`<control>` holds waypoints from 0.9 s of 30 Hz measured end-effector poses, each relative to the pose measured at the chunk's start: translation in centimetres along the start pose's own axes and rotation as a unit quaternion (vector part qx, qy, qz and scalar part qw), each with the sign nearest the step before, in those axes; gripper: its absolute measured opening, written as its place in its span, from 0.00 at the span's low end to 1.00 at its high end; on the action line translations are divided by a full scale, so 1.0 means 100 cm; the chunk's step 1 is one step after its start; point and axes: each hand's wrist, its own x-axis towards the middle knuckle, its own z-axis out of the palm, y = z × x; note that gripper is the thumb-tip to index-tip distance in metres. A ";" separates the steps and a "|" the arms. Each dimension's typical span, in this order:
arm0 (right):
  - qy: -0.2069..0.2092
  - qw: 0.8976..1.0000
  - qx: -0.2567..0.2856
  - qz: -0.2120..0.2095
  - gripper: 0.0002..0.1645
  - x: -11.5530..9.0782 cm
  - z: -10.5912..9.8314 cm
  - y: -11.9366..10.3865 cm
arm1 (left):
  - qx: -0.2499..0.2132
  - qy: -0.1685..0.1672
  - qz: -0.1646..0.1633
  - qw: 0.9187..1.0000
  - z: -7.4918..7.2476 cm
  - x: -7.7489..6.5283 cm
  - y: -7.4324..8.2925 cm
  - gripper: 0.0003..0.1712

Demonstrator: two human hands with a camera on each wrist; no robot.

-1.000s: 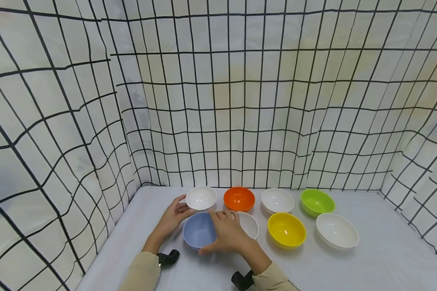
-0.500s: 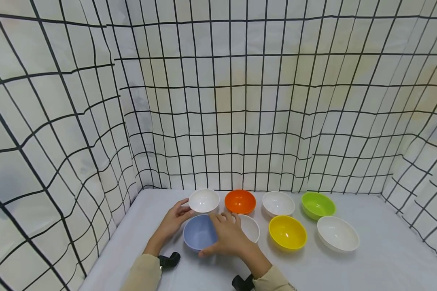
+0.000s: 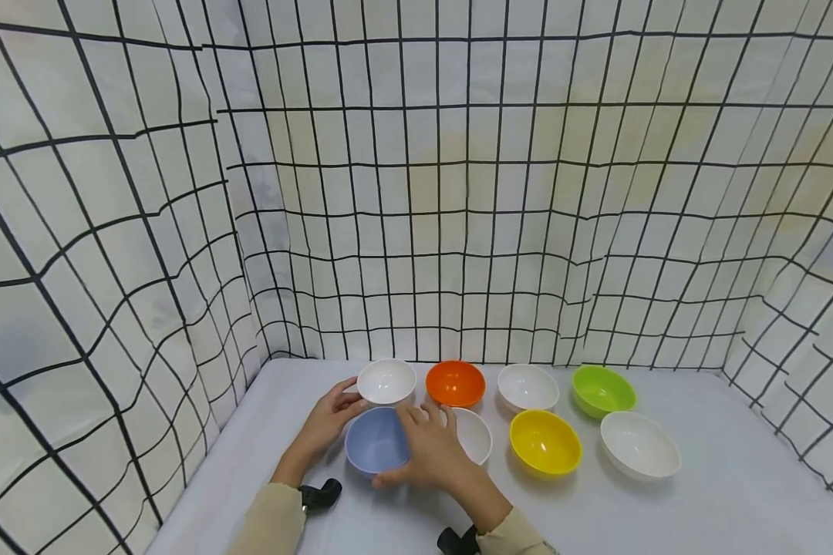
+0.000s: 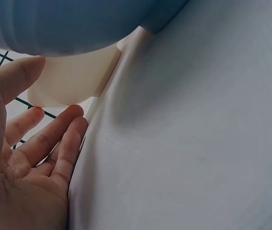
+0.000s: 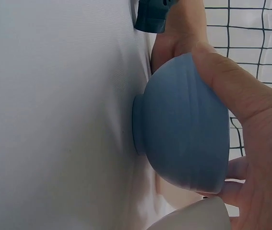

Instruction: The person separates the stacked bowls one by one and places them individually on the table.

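Note:
A blue bowl (image 3: 376,441) stands upright at the front left of the bowls. My right hand (image 3: 433,451) grips it by the rim from the right, thumb on the near side, fingers at the far side. In the right wrist view the bowl's foot (image 5: 138,124) is at the cloth. My left hand (image 3: 328,420) is beside a white bowl (image 3: 386,381) behind the blue one, fingertips right at its left side. The left wrist view shows those fingers relaxed, with the thumb just under the blue bowl (image 4: 68,28). Another white bowl (image 3: 473,437) is partly hidden behind my right hand.
An orange bowl (image 3: 455,384), a white bowl (image 3: 527,388) and a green bowl (image 3: 603,391) continue the back row. A yellow bowl (image 3: 544,443) and a wider white bowl (image 3: 641,445) stand in front. Black grid lines cover the white walls (image 3: 423,231) around the white-covered table (image 3: 722,493).

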 end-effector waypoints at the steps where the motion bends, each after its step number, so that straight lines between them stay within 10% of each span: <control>1: 0.004 1.000 -0.003 -0.001 0.67 0.000 0.000 0.000 | 0.001 0.001 0.002 1.000 0.000 0.000 0.000 0.38; 27: -0.008 1.000 -0.003 -0.019 0.69 0.004 -0.007 0.000 | 0.007 -0.003 0.009 1.000 -0.008 -0.003 0.008 0.39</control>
